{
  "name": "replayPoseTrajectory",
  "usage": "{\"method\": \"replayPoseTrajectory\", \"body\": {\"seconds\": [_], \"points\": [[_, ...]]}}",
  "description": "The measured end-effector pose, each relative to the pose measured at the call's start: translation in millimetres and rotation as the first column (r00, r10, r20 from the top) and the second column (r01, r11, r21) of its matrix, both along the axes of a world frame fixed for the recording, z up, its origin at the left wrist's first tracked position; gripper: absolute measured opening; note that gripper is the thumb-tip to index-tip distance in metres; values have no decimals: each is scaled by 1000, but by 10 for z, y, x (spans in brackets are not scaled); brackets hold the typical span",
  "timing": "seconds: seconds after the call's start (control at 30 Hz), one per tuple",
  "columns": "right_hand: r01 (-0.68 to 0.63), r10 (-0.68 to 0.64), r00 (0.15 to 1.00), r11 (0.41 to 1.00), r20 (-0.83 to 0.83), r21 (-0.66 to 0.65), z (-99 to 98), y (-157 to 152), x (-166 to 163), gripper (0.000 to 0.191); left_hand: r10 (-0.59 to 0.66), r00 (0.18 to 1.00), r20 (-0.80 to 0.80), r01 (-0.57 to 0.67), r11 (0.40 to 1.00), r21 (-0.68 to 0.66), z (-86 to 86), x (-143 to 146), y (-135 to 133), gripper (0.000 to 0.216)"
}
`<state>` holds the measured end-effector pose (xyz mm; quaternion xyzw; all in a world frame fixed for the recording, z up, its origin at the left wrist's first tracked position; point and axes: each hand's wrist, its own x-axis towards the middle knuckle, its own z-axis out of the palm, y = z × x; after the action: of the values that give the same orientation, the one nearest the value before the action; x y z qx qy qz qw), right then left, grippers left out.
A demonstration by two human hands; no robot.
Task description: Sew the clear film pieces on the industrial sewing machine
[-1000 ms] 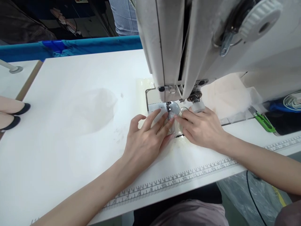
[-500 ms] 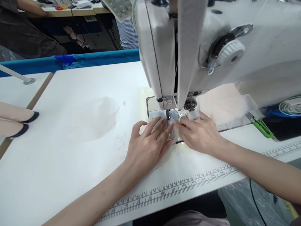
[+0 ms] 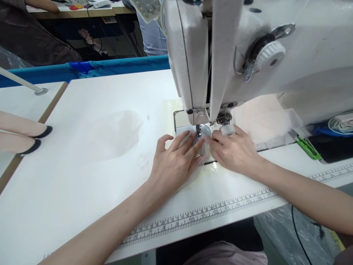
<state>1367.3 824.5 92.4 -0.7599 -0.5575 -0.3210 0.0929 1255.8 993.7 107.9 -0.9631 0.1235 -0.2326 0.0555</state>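
Note:
The sewing machine (image 3: 187,62) stands over the white table, its presser foot (image 3: 198,130) low at the metal plate. A small piece of thin sheer fabric (image 3: 203,150) lies just in front of the foot, mostly hidden by fingers. My left hand (image 3: 176,156) rests flat on the left side of it, fingers stretched toward the foot. On the other side, my right hand (image 3: 234,149) has its fingers curled and its fingertips pinched at the fabric's edge, just below the white knob (image 3: 227,129).
Pale sheer fabric (image 3: 261,117) lies under the machine arm, beside green-handled snips (image 3: 309,147). A printed ruler (image 3: 198,217) runs along the front edge. Two pale padded rods with black ends (image 3: 27,134) are at left. A blue cloth strip (image 3: 124,66) borders the back; people sit beyond.
The view has shifted slightly, so the table and machine appear a little further right and up. Both hands keep nearly the same place at the presser foot.

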Motion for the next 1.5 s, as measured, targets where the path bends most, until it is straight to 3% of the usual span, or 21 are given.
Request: {"method": "replayPoseTrajectory", "body": {"seconds": [0.2,0.3,0.37,0.43,0.5,0.57,0.67,0.8,0.93,1.07,1.13,1.2,1.27,1.33,1.5], "points": [[-116,115,993,991,10,72,32,-21,8,26,-43,999,5,43,999,-24,97,-57,-22,24],[-239,240,971,970,-16,47,34,-40,7,24,-75,990,-119,59,989,-135,195,-147,-52,25],[-270,272,960,962,-61,46,18,-47,11,23,-61,973,-223,31,990,-137,229,-181,-68,24],[-256,270,949,961,-164,102,-9,-46,19,21,-23,967,-253,2,997,-81,220,-166,-69,15],[-219,271,905,958,-328,187,-33,-39,28,20,10,970,-243,-35,995,-96,182,-101,-46,20],[-149,258,824,958,-504,246,-41,-25,33,18,35,966,-257,-99,966,-241,144,-7,-4,25],[-49,207,712,968,-671,246,-21,6,36,16,19,950,-313,-180,851,-493,139,120,63,30],[1,170,737,967,-654,253,4,43,52,21,-106,935,-338,-113,816,-567,205,181,105,31],[-15,199,778,954,-597,298,-14,43,73,19,-131,913,-387,-128,807,-576,227,178,135,35],[-65,217,797,959,-564,276,-25,-1,75,17,-168,928,-331,-27,858,-512,168,161,181,37],[-130,229,842,965,-489,229,-17,-31,62,19,-174,953,-250,67,920,-386,129,120,179,32],[-193,245,903,965,-352,176,0,-58,36,21,-184,973,-137,158,971,-177,100,52,151,24],[-217,242,947,967,-212,135,18,-76,2,21,-205,978,-49,206,978,20,91,-29,108,22],[-218,230,966,970,-121,107,32,-86,-31,22,-197,980,-32,200,972,127,101,-103,66,29],[-223,229,972,971,-60,91,30,-90,-68,24,-159,983,-90,174,966,189,132,-175,25,32]]}}
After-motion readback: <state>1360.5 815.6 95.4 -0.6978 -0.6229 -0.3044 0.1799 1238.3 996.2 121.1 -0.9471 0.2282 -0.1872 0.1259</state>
